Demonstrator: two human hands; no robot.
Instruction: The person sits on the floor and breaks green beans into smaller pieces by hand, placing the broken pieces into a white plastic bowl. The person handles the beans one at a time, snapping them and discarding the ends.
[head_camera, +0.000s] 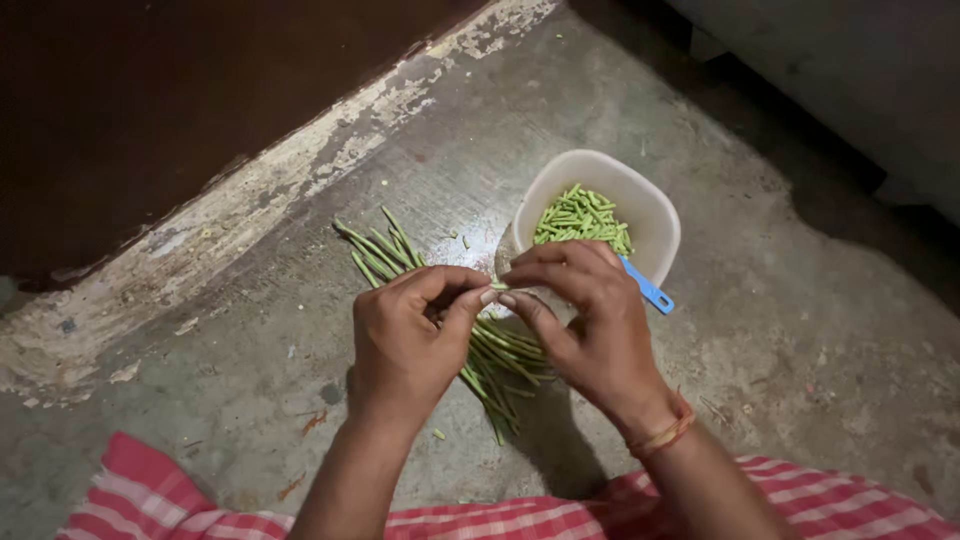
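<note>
Both the left hand and right hand pinch one green bean between their fingertips, held just beside the white bowl of cut pieces, above the bean pile on the floor.

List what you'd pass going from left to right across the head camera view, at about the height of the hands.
Worn painted step edge → pile of long green beans → left hand → right hand → white bowl of cut beans → bare concrete floor.
</note>
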